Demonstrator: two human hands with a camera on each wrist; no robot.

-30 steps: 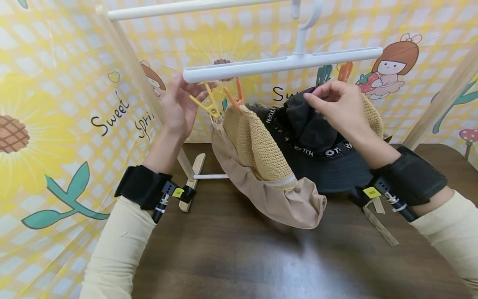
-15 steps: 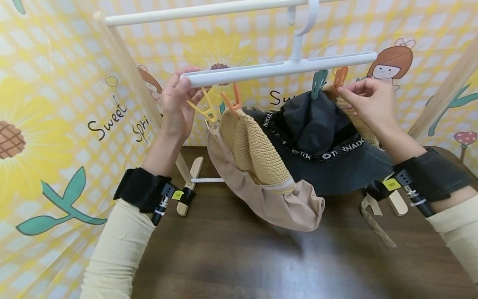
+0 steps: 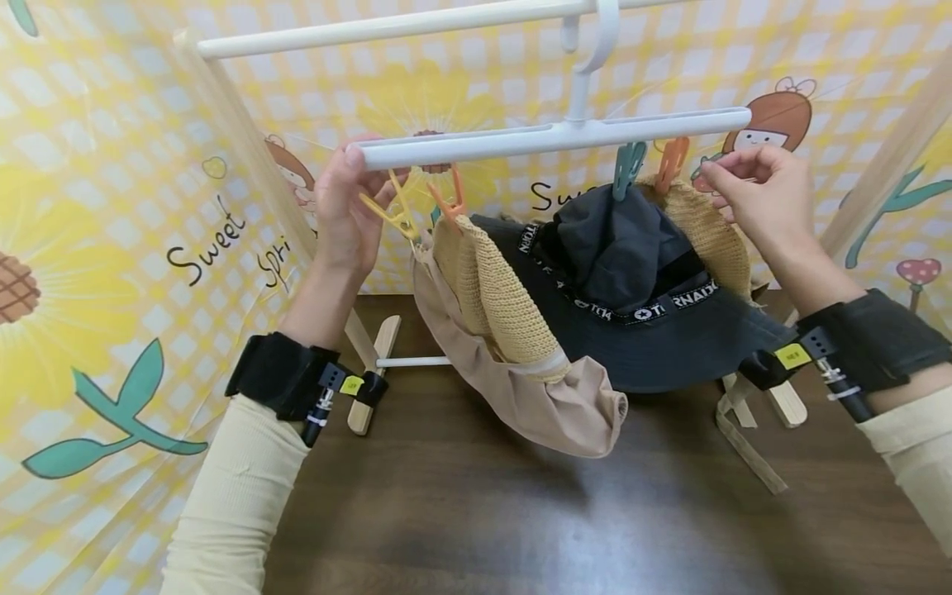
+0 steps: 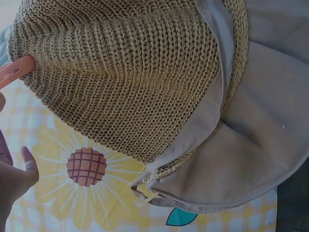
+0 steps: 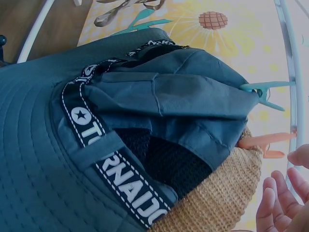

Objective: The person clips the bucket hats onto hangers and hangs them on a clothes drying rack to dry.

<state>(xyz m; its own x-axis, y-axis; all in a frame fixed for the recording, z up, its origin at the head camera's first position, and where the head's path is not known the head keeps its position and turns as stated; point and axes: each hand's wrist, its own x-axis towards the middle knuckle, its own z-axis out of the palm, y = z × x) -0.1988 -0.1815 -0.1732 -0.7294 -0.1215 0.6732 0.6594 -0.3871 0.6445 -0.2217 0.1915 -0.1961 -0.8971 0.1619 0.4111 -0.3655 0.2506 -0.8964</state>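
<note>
In the head view my left hand [image 3: 345, 219] grips the left end of a white hanger [image 3: 476, 147], thumb at its tip. Below it, a yellow clip [image 3: 402, 219] and an orange clip [image 3: 450, 202] hold a woven straw hat [image 3: 513, 306] with a beige cloth brim [image 3: 535, 413]. Further right, a green clip [image 3: 627, 172] holds a black bucket hat [image 3: 654, 355]. A second orange clip [image 3: 672, 163] pinches woven straw behind it. My right hand [image 3: 773, 194] hovers just right of that clip, fingers loosely bent; the right wrist view shows nothing between thumb and fingers [image 5: 277, 205].
The hanger hooks over the white rail [image 3: 387, 29] of a small wooden rack [image 3: 245, 140]. A brown table [image 3: 446, 512] lies underneath. Yellow checked cloth [image 3: 97, 207] covers the walls behind and to the left. A ribbon [image 3: 747, 446] dangles at the right.
My right hand has moved right, from in front of the black hat's crown, past the right orange clip and off it. My left thumb has come onto the hanger's end.
</note>
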